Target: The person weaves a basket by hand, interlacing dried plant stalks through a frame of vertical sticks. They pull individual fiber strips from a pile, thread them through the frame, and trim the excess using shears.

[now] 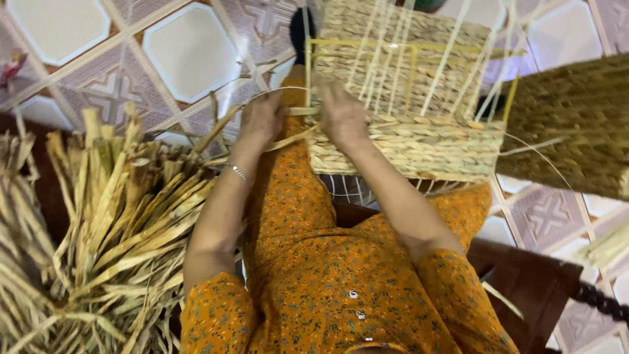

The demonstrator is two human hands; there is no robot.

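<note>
Patterned floor tiles (190, 49) in white octagons and mauve-brown squares fill the background under a seated person in an orange flowered dress (327, 288), who sits on a dark wooden seat (524, 282). Resting on the lap, just past the knees, is a half-woven rectangular basket of pale braided straw (419, 141), its lower wall finished in plaited rows while thin yellow frame rods (406, 47) and loose upright straw strands rise above it. The left hand (262, 121), with a thin silver bracelet (237, 172) at the wrist, is closed in a pinch on a flat straw strip (291, 137) that runs to the basket's near corner. The right hand (342, 115) lies against that same corner with fingers curled over the weave, gripping the basket edge. To the person's left lies a big heap of dried tan straw stalks (111, 229), just beside the left arm. At the right edge sits a second, darker woven straw basket (576, 124), near the first one.
</note>
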